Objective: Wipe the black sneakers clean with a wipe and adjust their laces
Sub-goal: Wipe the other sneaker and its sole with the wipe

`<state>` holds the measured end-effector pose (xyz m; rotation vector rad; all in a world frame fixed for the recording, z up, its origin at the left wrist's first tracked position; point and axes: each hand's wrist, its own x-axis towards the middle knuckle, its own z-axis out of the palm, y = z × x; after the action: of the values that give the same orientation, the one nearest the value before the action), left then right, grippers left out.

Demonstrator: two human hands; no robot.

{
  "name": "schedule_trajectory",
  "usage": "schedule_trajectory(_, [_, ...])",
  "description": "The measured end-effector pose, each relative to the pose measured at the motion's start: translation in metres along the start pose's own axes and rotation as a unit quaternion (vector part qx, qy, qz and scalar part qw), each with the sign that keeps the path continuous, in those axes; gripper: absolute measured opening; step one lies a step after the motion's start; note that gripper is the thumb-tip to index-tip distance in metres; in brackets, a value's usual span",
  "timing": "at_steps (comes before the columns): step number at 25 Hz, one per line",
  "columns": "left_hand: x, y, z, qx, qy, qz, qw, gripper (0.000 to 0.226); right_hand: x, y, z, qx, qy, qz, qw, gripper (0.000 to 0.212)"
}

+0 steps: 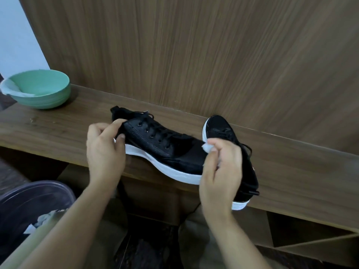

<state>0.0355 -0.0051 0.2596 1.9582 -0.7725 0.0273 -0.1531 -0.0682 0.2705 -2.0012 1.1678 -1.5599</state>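
Observation:
A black sneaker with a white sole (165, 150) lies across the front of the wooden shelf (58, 129), its toe pointing right. My left hand (104, 150) grips its heel end, thumb and fingers curled round the collar. My right hand (221, 171) holds a crumpled white wipe (208, 147) against the toe area. The second black sneaker (229, 133) lies behind my right hand, toe toward the wall, heel near the shelf's front edge, partly hidden by the hand.
A teal bowl (48, 94) with a white wipe draped on its rim stands at the shelf's left end. A dark bin (29, 202) holding crumpled white wipes is at lower left. A wood-grain wall rises behind the shelf.

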Motion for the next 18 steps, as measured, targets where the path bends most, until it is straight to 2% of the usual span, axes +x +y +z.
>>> schedule_trajectory(2, [-0.001, 0.0, 0.003, -0.053, -0.032, -0.079, 0.995, 0.037, -0.019, 0.01, 0.012, -0.031, -0.046, 0.003, 0.998, 0.025])
schedule_trajectory(7, [0.001, -0.006, 0.0, -0.08, -0.098, -0.069, 0.99, 0.028, -0.037, 0.015, 0.033, -0.1, -0.134, 0.021, 0.986, 0.021])
schedule_trajectory(8, [-0.001, -0.006, 0.0, -0.097, -0.126, -0.078, 0.984, 0.035, -0.036, 0.012, 0.034, -0.108, -0.155, 0.016, 0.982, 0.021])
schedule_trajectory(10, [-0.006, -0.006, 0.005, -0.105, -0.191, -0.079, 0.973, 0.07, -0.031, 0.007, 0.032, -0.113, -0.198, -0.005, 0.974, 0.02])
schedule_trajectory(12, [-0.013, -0.007, 0.014, -0.081, -0.226, -0.053, 0.969, 0.098, -0.026, 0.008, 0.033, -0.18, -0.209, -0.049, 0.96, 0.016])
schedule_trajectory(15, [-0.02, -0.005, 0.023, -0.083, -0.218, -0.04, 0.972, 0.102, -0.005, 0.012, 0.035, -0.303, -0.191, -0.067, 0.931, 0.012])
schedule_trajectory(17, [-0.021, -0.003, 0.025, -0.07, -0.212, -0.038, 0.974, 0.101, 0.003, 0.004, 0.029, -0.307, -0.27, -0.019, 0.912, 0.007])
schedule_trajectory(18, [-0.021, -0.003, 0.026, -0.063, -0.21, -0.037, 0.975, 0.101, 0.001, 0.0, 0.026, -0.273, -0.308, 0.002, 0.912, 0.01])
